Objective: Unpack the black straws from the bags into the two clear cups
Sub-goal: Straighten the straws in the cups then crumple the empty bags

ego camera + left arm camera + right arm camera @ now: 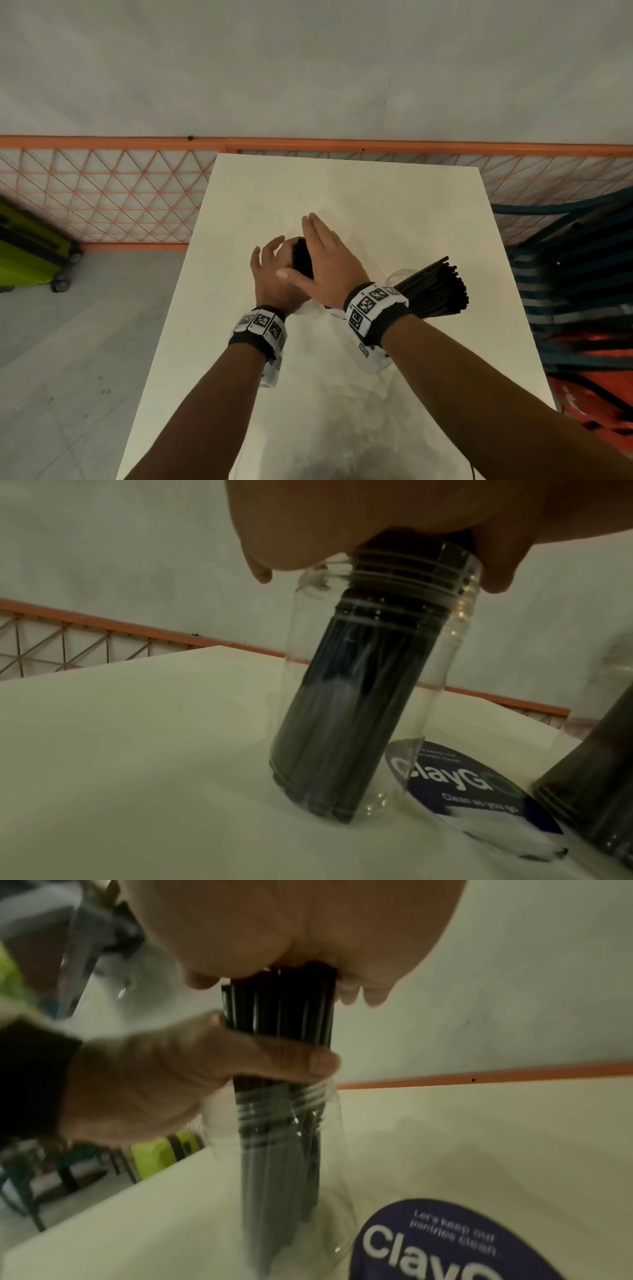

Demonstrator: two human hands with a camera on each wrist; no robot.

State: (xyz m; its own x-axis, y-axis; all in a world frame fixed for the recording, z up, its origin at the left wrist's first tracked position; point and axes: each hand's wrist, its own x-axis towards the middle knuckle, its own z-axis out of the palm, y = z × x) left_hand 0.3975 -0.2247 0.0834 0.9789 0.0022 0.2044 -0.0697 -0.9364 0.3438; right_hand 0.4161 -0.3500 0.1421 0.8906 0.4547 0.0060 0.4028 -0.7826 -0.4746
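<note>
My left hand (270, 274) grasps the black straws (281, 1010) just above the clear cup (359, 696) on the bench (342, 192); my right hand (329, 260), fingers straight, presses flat on their tops.

A clear cup (363, 696) packed with black straws (346, 710) is being steadied on the worktop (137, 750), tilted, fingers (493, 580) resting at its rim.
</note>
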